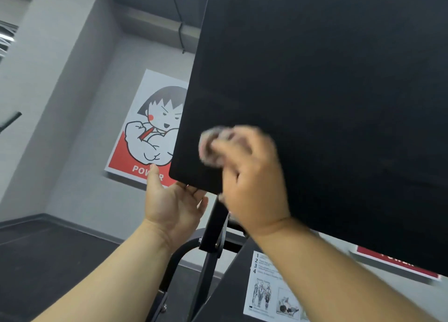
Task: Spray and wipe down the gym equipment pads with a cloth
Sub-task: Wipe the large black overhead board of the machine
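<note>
The black pad (327, 103) fills most of the view. It is a broad, flat panel tilted steeply, and its lower left corner hangs closest to the person. At that angle the face can be reached from below, which is probably why both arms come up at it from underneath. Below the corner, the dark machine frame (213, 227) carries the pad on a bracket and a curved tube. The pad may be hinged there, though the pivot itself is not clear enough to tell.

A cartoon poster (148, 132) of a flexing figure hangs on the grey wall behind. An instruction label (269, 290) with numbered steps and muscle diagrams is stuck on a lower dark panel.

The right hand (252, 183) is on the pad's face just in from the corner, with its fingers curled over a bunched cloth (211, 147). It appears to press the cloth against the surface. The hand and cloth are smeared with motion blur, which suggests a wiping stroke in progress. The cloth is pale and wadded, and most of it shows beyond the fingertips.

The left hand (172, 203) is spread, with the thumb pointing upward beside the pad's left edge and the fingers reaching to the underside of the corner. I judge it is bracing the panel against the wiping pressure. Whether the fingertips hook behind the edge cannot be told.

No spray bottle is in view, so this looks like the wiping step.
</note>
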Motion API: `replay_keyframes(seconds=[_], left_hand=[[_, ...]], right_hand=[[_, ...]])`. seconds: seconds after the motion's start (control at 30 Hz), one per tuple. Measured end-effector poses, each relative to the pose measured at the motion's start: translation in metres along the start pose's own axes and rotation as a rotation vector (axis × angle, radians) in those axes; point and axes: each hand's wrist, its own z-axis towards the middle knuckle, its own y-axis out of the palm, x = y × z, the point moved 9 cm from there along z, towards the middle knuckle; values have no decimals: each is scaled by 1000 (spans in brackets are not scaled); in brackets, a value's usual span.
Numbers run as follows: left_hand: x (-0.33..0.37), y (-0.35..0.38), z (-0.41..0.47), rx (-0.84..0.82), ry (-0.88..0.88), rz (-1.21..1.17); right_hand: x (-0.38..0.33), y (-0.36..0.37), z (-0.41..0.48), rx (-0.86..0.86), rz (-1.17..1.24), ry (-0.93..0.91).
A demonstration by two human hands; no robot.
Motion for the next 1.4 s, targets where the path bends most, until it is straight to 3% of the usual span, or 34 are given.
replay_keyframes(seconds=[0.07,0.13,0.3,0.4,0.47,0.53,0.67,0.73,0.93,1.1,1.27,1.4], left_hand=[[-3,-5,3,-10,-24,16],[-7,-10,6,-27,-35,18],[-4,-14,11,-21,-18,17],[0,-6,6,-54,-45,-35],[3,-4,2,-34,-35,-50],[4,-6,1,-19,-30,-42],[1,-17,11,-7,-29,41],[-4,-21,14,-18,-36,56],[-2,-9,9,-118,-49,-75],[1,-16,4,-79,-27,-61],[-1,-8,-11,-44,-81,-30],[-6,-1,-28,32,-50,70]], right_hand=[[-2,-29,46,192,-33,-7],[-2,-28,75,221,-70,-39],[-3,46,14,-33,-25,-108],[7,91,-39,-332,1,57],[6,99,-51,-398,32,113],[-13,83,-35,-296,65,59],[-23,23,40,104,14,-16],[-23,17,66,182,-55,-24],[-33,84,-11,-95,-119,-155],[-23,102,-51,-264,-106,-194],[-6,72,-56,-352,-180,-316],[26,35,-75,-404,-234,-297]])
